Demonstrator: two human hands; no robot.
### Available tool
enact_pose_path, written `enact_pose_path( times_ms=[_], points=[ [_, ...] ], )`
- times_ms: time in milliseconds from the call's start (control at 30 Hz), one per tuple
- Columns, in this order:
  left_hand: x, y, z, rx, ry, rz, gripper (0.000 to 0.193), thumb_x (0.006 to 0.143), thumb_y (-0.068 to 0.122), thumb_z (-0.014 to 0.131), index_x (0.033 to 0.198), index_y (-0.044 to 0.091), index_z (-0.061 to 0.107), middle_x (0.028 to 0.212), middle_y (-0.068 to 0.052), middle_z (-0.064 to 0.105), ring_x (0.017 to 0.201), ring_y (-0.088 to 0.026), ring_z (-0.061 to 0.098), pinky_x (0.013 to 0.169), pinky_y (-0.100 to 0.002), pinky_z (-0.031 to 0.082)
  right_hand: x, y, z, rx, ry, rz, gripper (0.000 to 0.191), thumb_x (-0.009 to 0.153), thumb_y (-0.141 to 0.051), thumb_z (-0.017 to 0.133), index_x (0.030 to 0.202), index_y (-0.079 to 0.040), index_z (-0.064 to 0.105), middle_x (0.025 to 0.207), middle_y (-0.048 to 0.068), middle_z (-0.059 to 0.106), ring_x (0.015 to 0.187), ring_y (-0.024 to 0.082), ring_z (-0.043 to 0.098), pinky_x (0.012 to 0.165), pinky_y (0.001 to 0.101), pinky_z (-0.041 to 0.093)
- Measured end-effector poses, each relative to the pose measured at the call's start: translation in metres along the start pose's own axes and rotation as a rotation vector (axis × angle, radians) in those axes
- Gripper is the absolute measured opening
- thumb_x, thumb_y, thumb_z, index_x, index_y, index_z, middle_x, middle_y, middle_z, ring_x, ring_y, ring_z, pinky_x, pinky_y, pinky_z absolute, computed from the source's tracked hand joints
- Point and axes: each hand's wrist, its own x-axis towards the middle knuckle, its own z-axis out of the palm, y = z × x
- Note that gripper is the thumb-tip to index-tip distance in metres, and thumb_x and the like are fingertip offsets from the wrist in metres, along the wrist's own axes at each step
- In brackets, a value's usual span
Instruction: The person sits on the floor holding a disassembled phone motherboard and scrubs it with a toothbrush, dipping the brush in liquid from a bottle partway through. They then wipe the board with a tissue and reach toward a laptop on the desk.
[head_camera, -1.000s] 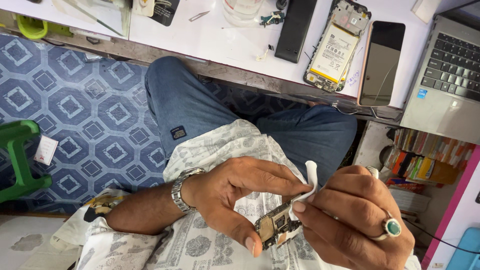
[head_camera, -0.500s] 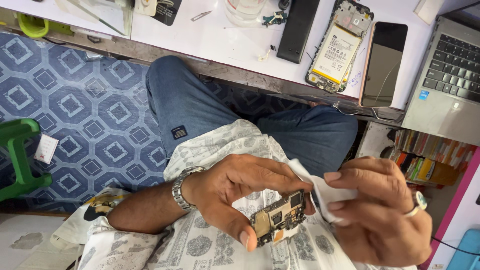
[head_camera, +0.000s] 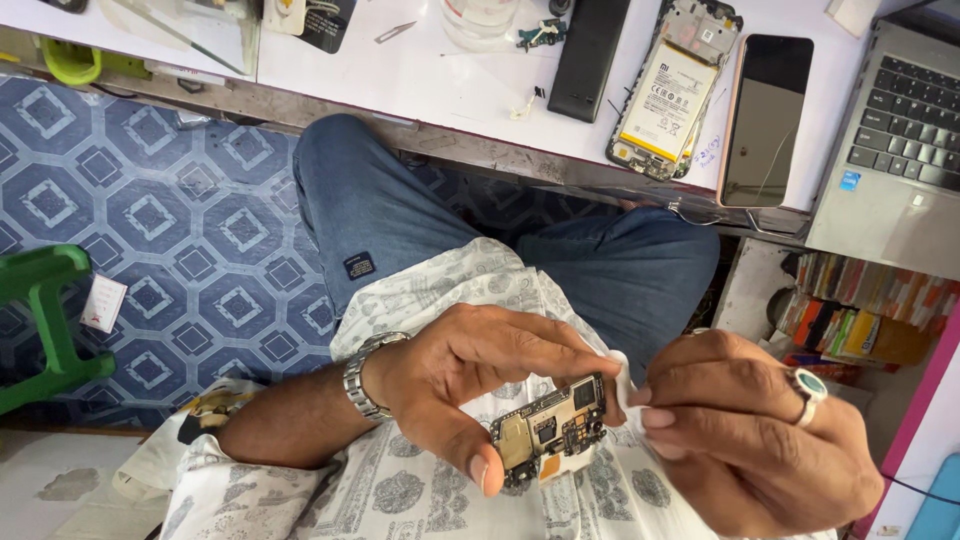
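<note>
My left hand (head_camera: 470, 375), with a metal watch on the wrist, grips a small phone circuit board (head_camera: 552, 432) between thumb and fingers over my lap. My right hand (head_camera: 750, 430), wearing a ring with a green stone, pinches a small white cloth or tissue (head_camera: 620, 385) against the board's right end. The board's chips and metal shields face up. Both hands are close together above my patterned shirt and jeans.
A white workbench (head_camera: 420, 75) runs along the top with an opened phone showing its battery (head_camera: 675, 90), a dark phone screen (head_camera: 765, 120), a black slab (head_camera: 588, 55) and a laptop (head_camera: 900, 160). A green stool (head_camera: 40, 320) stands on the blue patterned floor at left.
The white cloth stood up between my fingers; now it is pressed against the board's end. My right hand has closed in and turned over the board.
</note>
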Motion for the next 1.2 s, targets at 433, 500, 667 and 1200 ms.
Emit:
enact_pose_path(
  times_ms=[433, 500, 667, 1200],
  points=[
    [0.001, -0.001, -0.003, 0.172, -0.018, 0.050, 0.077, 0.092, 0.024, 0.090, 0.154, 0.002, 0.051, 0.141, -0.016, 0.057, 0.128, -0.021, 0.060, 0.113, -0.031, 0.047, 0.000, -0.015, 0.019, -0.431, 0.009, 0.080, 0.034, 0.061, -0.004, 0.088, 0.091, -0.005, 0.073, 0.089, 0.008, 0.068, 0.081, 0.023, 0.072, 0.070, 0.0349, 0.061],
    [0.002, 0.001, -0.003, 0.186, -0.019, 0.057, 0.077, 0.093, 0.025, 0.090, 0.155, 0.003, 0.051, 0.140, -0.016, 0.058, 0.128, -0.020, 0.060, 0.113, -0.030, 0.047, 0.002, -0.016, 0.019, -0.448, -0.006, 0.095, 0.035, 0.060, -0.004, 0.087, 0.092, -0.004, 0.074, 0.088, 0.007, 0.067, 0.080, 0.023, 0.072, 0.070, 0.0355, 0.060],
    [0.003, 0.001, -0.004, 0.195, -0.017, 0.061, 0.077, 0.092, 0.025, 0.090, 0.155, 0.003, 0.051, 0.138, -0.015, 0.060, 0.125, -0.020, 0.062, 0.112, -0.029, 0.048, 0.005, -0.018, 0.018, -0.494, -0.079, 0.077, 0.036, 0.058, -0.004, 0.085, 0.092, -0.003, 0.074, 0.089, 0.008, 0.068, 0.081, 0.024, 0.072, 0.069, 0.0364, 0.059],
    [0.003, 0.000, -0.004, 0.213, 0.005, 0.044, 0.073, 0.095, 0.027, 0.089, 0.154, 0.003, 0.053, 0.135, -0.013, 0.061, 0.121, -0.019, 0.063, 0.108, -0.028, 0.049, 0.006, -0.005, 0.028, -0.587, 0.016, -0.050, 0.031, 0.057, 0.009, 0.080, 0.086, 0.002, 0.073, 0.084, 0.012, 0.066, 0.074, 0.028, 0.070, 0.063, 0.0355, 0.055]
  ],
)
